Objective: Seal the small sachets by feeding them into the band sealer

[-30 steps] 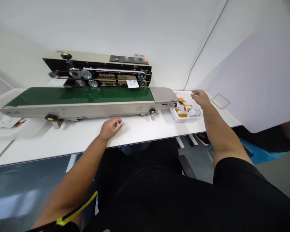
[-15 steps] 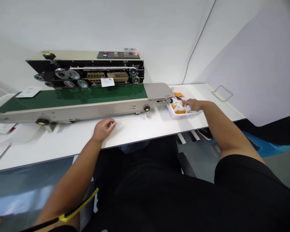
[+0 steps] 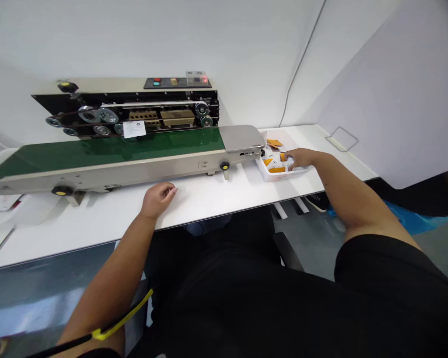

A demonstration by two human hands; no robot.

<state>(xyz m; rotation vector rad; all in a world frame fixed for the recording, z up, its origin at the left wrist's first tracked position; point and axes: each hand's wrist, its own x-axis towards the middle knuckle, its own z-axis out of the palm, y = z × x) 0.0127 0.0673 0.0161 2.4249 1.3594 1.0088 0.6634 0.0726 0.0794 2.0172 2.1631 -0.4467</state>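
My right hand [image 3: 300,157] is in the white plastic tray [image 3: 280,177] at the right end of the machine. Its bent fingers close on a small white packet [image 3: 290,163], partly hidden by them. White-and-orange packets [image 3: 277,169] lie around it. My left hand [image 3: 159,198] rests on the white table before the conveyor, fingers loosely curled, with nothing seen in it. A white packet [image 3: 134,129] stands at the band sealing machine's [image 3: 160,114] rollers, above the green conveyor belt [image 3: 134,149].
Black knobs with yellow centres [image 3: 62,190] stick out from the conveyor's front. A white bin [image 3: 33,211] sits under its left end. A metal wire stand [image 3: 341,139] is on the table [image 3: 209,199] at right. A partition [image 3: 403,99] rises beyond it.
The white packet at the rollers has travelled left along the machine, and the one at the belt's left end is gone from the belt. My right hand's fingers have drawn in over the tray's packets.
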